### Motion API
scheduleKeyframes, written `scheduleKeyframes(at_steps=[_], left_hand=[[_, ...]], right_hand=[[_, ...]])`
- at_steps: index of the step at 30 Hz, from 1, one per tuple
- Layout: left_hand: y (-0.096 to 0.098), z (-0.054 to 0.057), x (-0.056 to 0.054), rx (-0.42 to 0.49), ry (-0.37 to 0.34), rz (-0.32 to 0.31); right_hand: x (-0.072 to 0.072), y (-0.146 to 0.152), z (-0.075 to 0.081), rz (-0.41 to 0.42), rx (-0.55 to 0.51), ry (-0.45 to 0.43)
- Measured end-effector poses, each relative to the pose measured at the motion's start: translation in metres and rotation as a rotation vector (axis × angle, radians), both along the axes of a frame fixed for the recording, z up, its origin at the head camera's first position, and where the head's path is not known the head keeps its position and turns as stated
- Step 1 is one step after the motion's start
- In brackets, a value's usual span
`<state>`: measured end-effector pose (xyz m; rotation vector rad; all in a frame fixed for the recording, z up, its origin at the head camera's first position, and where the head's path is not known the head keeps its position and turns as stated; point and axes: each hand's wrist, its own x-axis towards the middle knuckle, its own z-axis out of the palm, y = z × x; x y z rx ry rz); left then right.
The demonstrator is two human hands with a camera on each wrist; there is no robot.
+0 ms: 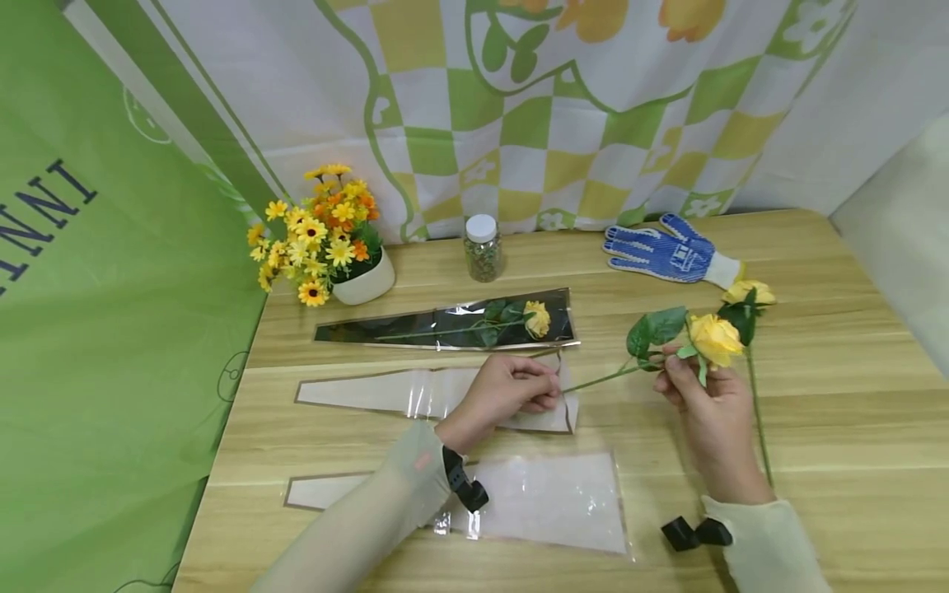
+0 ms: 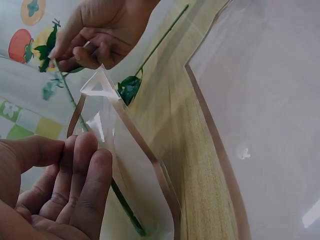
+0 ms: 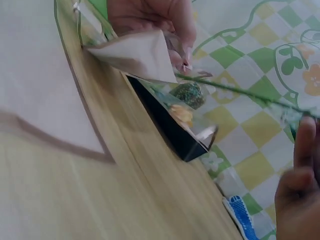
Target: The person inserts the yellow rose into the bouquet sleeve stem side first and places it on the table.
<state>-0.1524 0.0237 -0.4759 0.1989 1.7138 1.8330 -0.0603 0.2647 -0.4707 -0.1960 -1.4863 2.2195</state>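
A yellow artificial rose (image 1: 715, 339) with green leaves is pinched just below its bloom by my right hand (image 1: 708, 412). Its stem (image 1: 604, 380) slants left to the mouth of the middle flower sleeve (image 1: 371, 394), whose edge my left hand (image 1: 511, 387) pinches. In the left wrist view the lower stem (image 2: 127, 207) shows through the clear film, passing behind the left fingertips. The raised sleeve mouth (image 3: 145, 55) stands off the table in the right wrist view. Whether the left fingers also grip the stem is hard to tell.
Behind lies a black-backed sleeve (image 1: 460, 321) holding another yellow rose (image 1: 537, 319). A flat sleeve (image 1: 549, 502) lies in front, under the left forearm. Another rose (image 1: 749, 294) lies right, near a blue glove (image 1: 667, 251). A lidded jar (image 1: 483, 251) and potted flowers (image 1: 363, 280) stand at the back.
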Motion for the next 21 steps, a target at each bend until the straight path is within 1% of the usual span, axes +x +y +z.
scheduleKeyframes(at_steps=[4, 5, 7, 11, 14, 18, 21], left_hand=[[0.001, 0.003, 0.001, 0.004, -0.005, 0.003], [0.001, 0.004, 0.001, 0.003, -0.003, 0.005], [0.002, 0.005, 0.001, 0.000, 0.000, 0.008], [0.002, 0.007, 0.001, -0.006, 0.001, 0.021], [0.002, 0.006, 0.001, 0.001, -0.016, 0.034], [0.003, 0.003, 0.000, 0.025, -0.045, 0.048], [0.004, 0.003, 0.000, 0.036, -0.051, 0.050]], right_hand=[[0.003, -0.011, -0.004, -0.160, -0.058, -0.078], [0.005, -0.014, -0.005, -0.190, -0.065, -0.097], [0.007, -0.021, -0.007, -0.224, -0.071, -0.132], [0.007, -0.030, -0.007, -0.196, -0.030, -0.168], [0.007, -0.032, -0.004, -0.176, 0.004, -0.178], [0.006, -0.033, -0.001, -0.183, 0.014, -0.163], [0.006, -0.033, -0.001, -0.175, 0.020, -0.152]])
